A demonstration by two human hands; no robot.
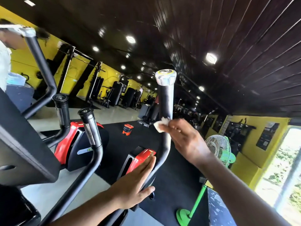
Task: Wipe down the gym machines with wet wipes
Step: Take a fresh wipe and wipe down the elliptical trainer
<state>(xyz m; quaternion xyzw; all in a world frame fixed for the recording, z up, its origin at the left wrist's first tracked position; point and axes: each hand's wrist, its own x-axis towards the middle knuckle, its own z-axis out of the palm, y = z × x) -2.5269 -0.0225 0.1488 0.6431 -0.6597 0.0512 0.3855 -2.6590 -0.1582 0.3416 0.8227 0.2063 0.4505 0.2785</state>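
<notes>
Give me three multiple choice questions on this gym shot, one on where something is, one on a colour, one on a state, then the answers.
1. Where is the wipe?
A. on the floor
B. against the handlebar
C. on the fan

2. What colour is the fan's stand?
A. green
B. red
C. white

3. How is the left hand?
A. fist
B. pinching a wipe
C. flat, fingers straight

Answers:
1 B, the right hand presses it to the bar.
2 A, pole and base are bright green.
3 C, it lies flat against the lower bar.
</notes>
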